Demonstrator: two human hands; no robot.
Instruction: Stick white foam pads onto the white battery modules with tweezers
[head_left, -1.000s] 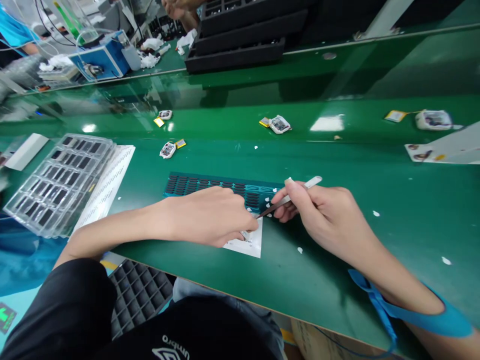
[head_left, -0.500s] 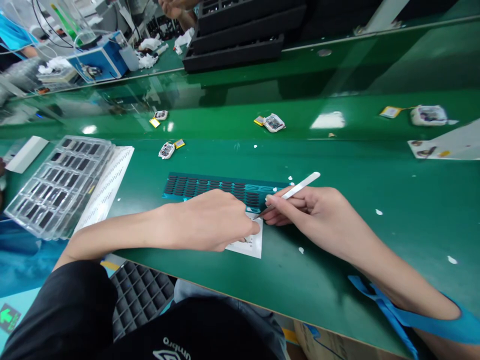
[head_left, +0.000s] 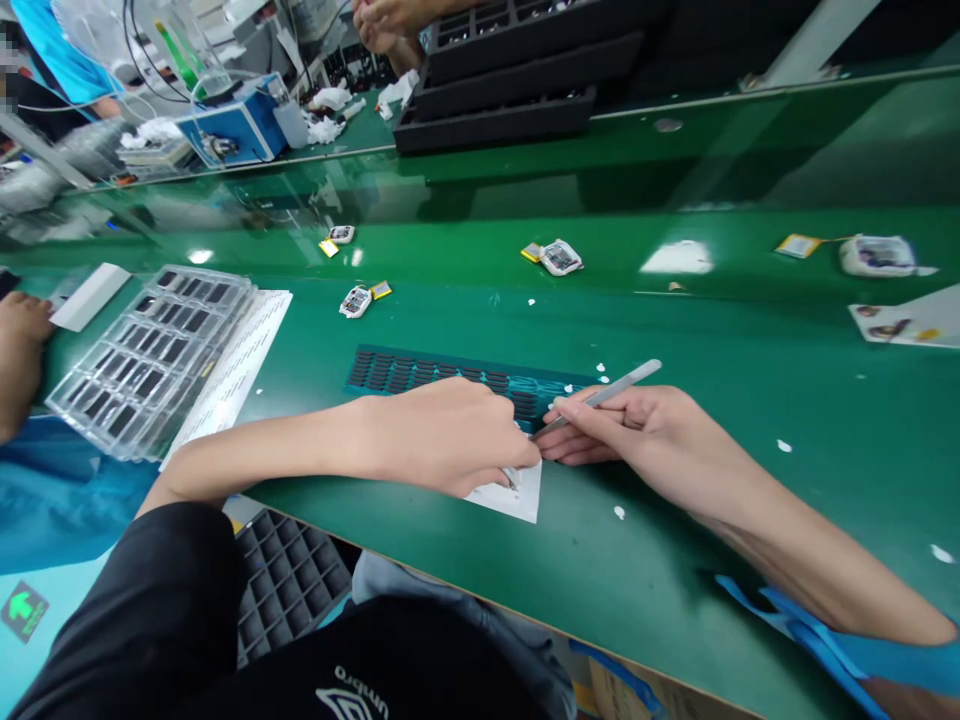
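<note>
Between thumb and fingers, my right hand [head_left: 626, 420] grips a pair of tweezers [head_left: 626, 382] whose tips point down and left toward my left hand. My left hand [head_left: 457, 435] is closed with its fingers curled down over a small white sheet [head_left: 521, 500]. A small light-coloured piece shows under those fingertips, too hidden to name. Behind both hands lies a teal sheet of dark oblong pieces [head_left: 431, 375], partly covered by my left hand.
Small white devices with yellow battery-like packs, one nearby [head_left: 356, 301] and another [head_left: 561, 258], lie farther back. At left are clear trays of dark rectangles [head_left: 154, 350] on printed paper [head_left: 259, 335]. Black trays [head_left: 495, 125] stand behind. A co-worker's hand [head_left: 22, 330] is at far left.
The whole view has shifted, so the bench appears farther right. My right hand's tweezers tilt slightly lower, tips close by my left fingers. A co-worker's hand has come into view at left.
</note>
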